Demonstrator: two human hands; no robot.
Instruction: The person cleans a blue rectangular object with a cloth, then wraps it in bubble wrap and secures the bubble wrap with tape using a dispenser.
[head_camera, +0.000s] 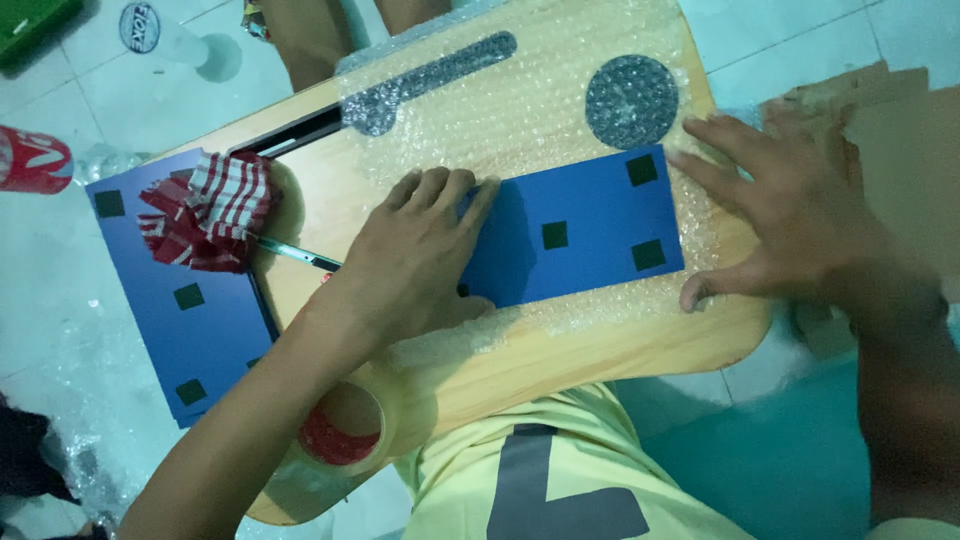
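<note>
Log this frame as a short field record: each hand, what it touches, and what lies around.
left hand: flat on the blue card, palm down
right hand: spread on the bubble wrap at the card's right end
surface: wooden lap table covered by the wrap
left side: second blue sheet, red-and-white striped pieces, pen
near edge: tape roll

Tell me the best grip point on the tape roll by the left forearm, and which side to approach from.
Probably the roll's outer wall, thumb in the core, coming from the near left. The tape roll lies flat at the lap desk's near-left edge, its open hole facing up. The left hand, pressing the blue card, has its forearm crossing the roll's far side; the near-left rim is unobstructed.
</note>
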